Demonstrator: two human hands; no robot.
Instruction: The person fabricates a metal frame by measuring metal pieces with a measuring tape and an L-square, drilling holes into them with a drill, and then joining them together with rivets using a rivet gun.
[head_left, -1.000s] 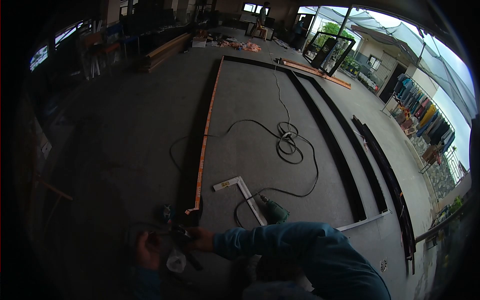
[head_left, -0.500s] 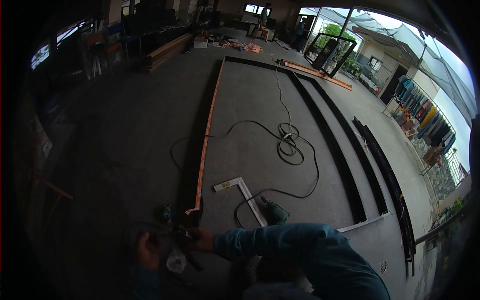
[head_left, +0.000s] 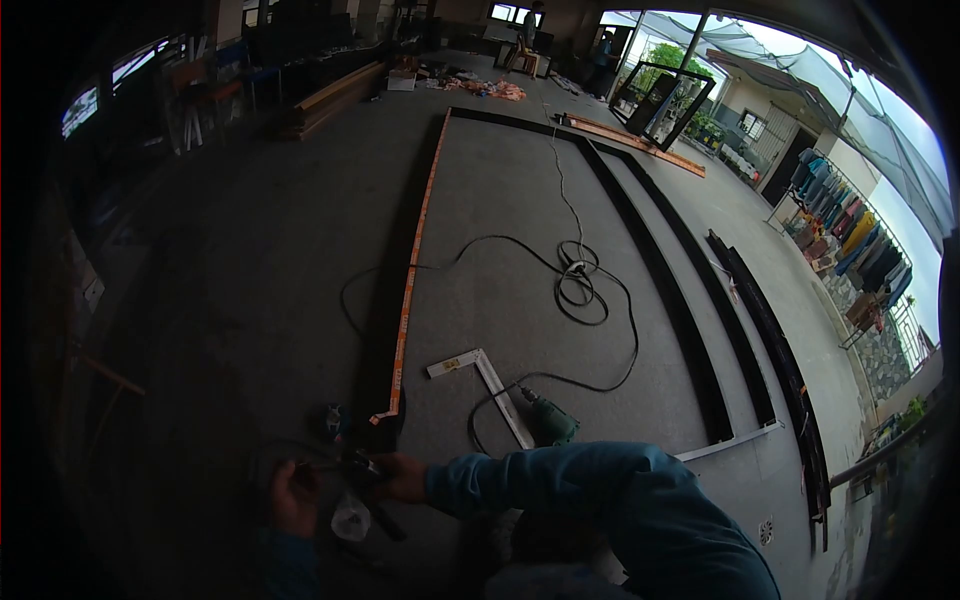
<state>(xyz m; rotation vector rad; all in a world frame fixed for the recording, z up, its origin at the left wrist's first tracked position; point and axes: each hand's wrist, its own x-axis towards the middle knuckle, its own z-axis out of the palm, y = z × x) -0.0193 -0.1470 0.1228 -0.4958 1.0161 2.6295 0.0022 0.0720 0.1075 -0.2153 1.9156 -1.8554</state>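
In the shadow at the bottom left, my left hand (head_left: 294, 500) is closed, fingers pinched near a thin reddish piece too dim to name. My right hand (head_left: 402, 478) is wrapped round a dark tool (head_left: 362, 466) whose kind I cannot make out; its tip points toward my left hand. Just below them lies a clear plastic bag (head_left: 350, 520). A small dark-teal object (head_left: 332, 422) sits on the floor above my hands. Beyond my right sleeve are a green power drill (head_left: 550, 420) and a white metal try square (head_left: 500, 400).
A long dark frame (head_left: 665, 270) lies on the floor, its left bar (head_left: 405, 310) edged with orange tape. A coiled black cable (head_left: 580, 285) crosses inside it. Dark bars (head_left: 775, 335) lie at right, near a clothes rack (head_left: 850, 225). Two people are far back.
Both hands stay almost in place. The view shifts very slightly, and the left hand's fingers move up a little.
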